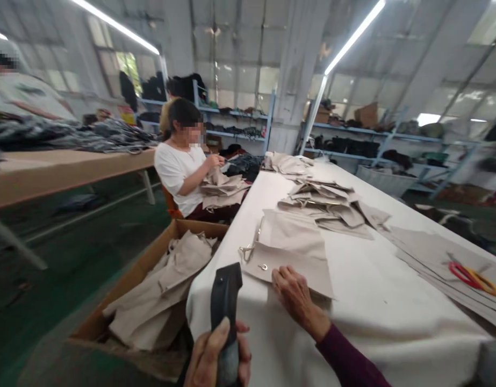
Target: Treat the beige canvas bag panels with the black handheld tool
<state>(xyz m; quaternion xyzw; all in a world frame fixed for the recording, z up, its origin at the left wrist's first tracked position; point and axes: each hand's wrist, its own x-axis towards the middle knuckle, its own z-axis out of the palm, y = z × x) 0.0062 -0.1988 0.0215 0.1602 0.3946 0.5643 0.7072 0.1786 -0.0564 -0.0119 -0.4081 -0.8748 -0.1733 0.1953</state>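
Observation:
My left hand [217,352], at the bottom centre, is closed around the handle of a black tool [226,293] with a flat, broad head pointing up. Its exact kind does not show. On the white-covered table, my right hand [294,293] has its curled fingers on the near edge of a folded beige fabric piece [292,263]. A small metal buckle [263,267] lies on that fabric, left of the fingers. More metal hardware hangs at its left edge. The tool's head is apart from the fabric.
Left of the table, a cardboard box [122,293] holds beige pieces. Further up the table [352,274] lie beige stacks [324,201]; red-and-yellow scissors [473,277] rest at right. A seated co-worker [181,172] handles beige fabric. Another table at left carries dark garments [70,134].

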